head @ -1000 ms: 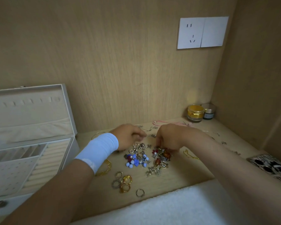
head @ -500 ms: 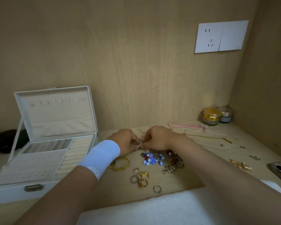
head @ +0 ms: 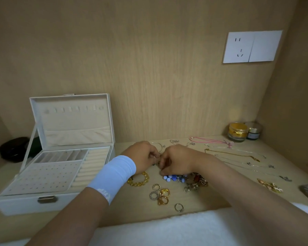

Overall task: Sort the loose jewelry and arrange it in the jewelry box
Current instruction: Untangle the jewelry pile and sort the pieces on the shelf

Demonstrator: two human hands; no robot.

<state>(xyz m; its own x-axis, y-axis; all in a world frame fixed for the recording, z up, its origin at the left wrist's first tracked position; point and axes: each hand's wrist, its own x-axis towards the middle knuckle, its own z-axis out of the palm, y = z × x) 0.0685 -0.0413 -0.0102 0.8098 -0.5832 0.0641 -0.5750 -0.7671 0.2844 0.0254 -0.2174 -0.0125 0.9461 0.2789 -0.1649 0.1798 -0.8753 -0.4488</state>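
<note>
The white jewelry box [head: 48,203] stands open at the left, lid upright, with a ring-roll column and a dotted earring panel inside. My left hand [head: 143,157] and my right hand [head: 176,159] meet fingertip to fingertip above the pile, pinching a small piece that their fingers mostly hide. Below them lie blue beaded earrings [head: 172,178], a heap of mixed charms [head: 196,181], a gold chain bracelet [head: 138,179] and several rings [head: 161,194]. Thin necklaces [head: 238,155] are spread out to the right.
A gold jar [head: 237,131] and a small dark jar [head: 254,133] sit in the back right corner. A pink cord [head: 212,139] lies by the wall. White fabric [head: 158,229] covers the front edge. A dark object [head: 14,149] sits behind the box.
My head has turned left, bringing the whole box into view. Both hands have come together behind the pile, with the right hand moving left off the charm heap.
</note>
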